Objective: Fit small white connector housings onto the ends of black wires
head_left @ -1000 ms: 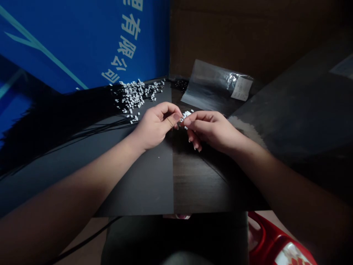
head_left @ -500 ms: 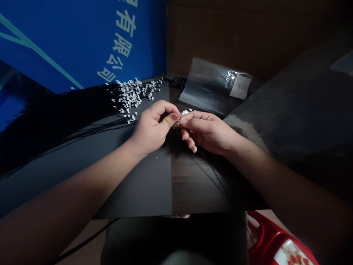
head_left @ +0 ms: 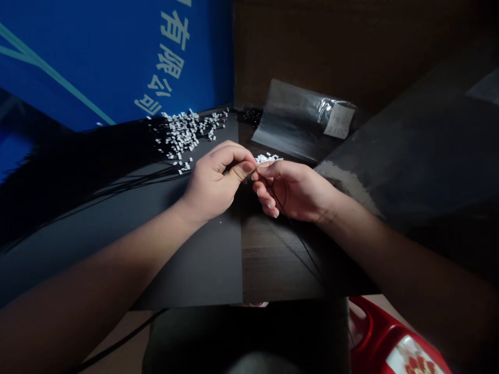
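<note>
Head view: just nearer than the heap of small white pieces (head_left: 181,135), the left hand (head_left: 212,182) clenches thumb to forefinger at the tip of a thin black wire (head_left: 290,223), which the right hand (head_left: 292,189) pinches. This looks like end-fitting work that demands steady fingertips.

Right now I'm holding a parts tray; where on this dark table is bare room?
Barest: the black mat this side of the left hand. The brown wood strip beside it carries the thin black wire from the right hand. Crowded behind: small white plastic pieces, clear plastic bag.
</note>
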Tool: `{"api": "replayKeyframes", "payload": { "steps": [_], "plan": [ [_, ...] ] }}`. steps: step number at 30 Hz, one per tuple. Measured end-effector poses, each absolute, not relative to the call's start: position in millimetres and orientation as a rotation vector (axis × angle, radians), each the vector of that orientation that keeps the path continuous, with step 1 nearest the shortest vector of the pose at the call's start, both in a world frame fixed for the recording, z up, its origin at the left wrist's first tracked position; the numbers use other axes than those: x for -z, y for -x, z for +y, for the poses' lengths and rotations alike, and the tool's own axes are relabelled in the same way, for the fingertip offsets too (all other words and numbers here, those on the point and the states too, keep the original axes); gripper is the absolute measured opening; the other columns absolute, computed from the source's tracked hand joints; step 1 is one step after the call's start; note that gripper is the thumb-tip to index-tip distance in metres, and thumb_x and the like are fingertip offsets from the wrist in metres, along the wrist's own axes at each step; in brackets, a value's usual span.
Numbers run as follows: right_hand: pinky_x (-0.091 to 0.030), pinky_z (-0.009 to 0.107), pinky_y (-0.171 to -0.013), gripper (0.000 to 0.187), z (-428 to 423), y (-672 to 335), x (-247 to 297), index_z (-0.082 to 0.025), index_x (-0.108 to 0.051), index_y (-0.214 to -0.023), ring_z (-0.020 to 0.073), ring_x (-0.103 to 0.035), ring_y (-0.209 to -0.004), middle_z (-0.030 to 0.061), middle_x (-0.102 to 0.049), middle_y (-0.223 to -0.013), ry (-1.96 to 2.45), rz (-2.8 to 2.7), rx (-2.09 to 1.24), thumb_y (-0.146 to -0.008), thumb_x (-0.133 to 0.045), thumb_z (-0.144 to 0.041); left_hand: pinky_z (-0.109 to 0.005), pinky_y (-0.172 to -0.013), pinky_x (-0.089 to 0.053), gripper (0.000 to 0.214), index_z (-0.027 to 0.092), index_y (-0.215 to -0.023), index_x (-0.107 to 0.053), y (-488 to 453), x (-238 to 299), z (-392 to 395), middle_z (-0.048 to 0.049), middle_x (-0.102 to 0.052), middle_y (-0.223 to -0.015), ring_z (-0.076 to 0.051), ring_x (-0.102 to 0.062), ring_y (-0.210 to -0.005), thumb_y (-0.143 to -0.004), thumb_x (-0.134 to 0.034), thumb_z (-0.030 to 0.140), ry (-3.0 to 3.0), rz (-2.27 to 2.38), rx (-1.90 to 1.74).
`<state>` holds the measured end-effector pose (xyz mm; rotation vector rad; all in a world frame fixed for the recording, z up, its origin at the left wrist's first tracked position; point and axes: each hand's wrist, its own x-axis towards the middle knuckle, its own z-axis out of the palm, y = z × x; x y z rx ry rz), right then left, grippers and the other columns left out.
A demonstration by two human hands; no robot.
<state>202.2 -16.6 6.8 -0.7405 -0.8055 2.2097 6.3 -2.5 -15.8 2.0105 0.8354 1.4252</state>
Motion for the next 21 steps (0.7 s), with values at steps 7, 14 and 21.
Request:
{"api": "replayKeyframes", "payload": {
  "steps": [7, 14, 21],
  "plan": [
    [-0.057, 0.023, -0.045, 0.009, -17.6, -202.6, -6.8, -0.012, -0.072, -0.088, 0.0113, -0.062, -0.048, 0.0001, -0.072, -0.069, 0.7, -0.75, -2.25, -0.093, -0.066, -0.017, -0.033, -0.077, -0.057, 0.02, 0.022, -0.088, -0.074, -6.5, 12.3, -5.1, -0.0041, -0.072, -0.092, -0.017, -0.067, -0.083, -0.104, -0.076, 0.035, -2.013, 0.858, -1.432],
    [-0.057, 0.024, -0.047, 0.013, -14.8, -205.2, -8.9, -0.012, -0.071, -0.088, 0.0124, -0.064, -0.049, 0.002, -0.072, -0.07, 0.696, -0.685, -2.335, -0.093, -0.064, -0.022, -0.032, -0.072, -0.059, 0.031, 0.022, -0.088, -0.076, -6.8, 10.9, -5.5, -0.0051, -0.073, -0.092, -0.017, -0.067, -0.081, -0.102, -0.077, 0.05, -1.949, 0.913, -1.409],
    [-0.058, 0.023, -0.047, 0.015, -14.3, -206.5, -4.8, -0.011, -0.073, -0.093, 0.0124, -0.065, -0.05, 0.0019, -0.073, -0.072, 0.642, -0.714, -2.34, -0.096, -0.064, -0.022, -0.03, -0.069, -0.06, 0.033, 0.022, -0.088, -0.073, -6.4, 10.3, -5.1, -0.0045, -0.072, -0.093, -0.015, -0.068, -0.077, -0.1, -0.08, 0.052, -1.862, 0.856, -1.396]
  ]
}}
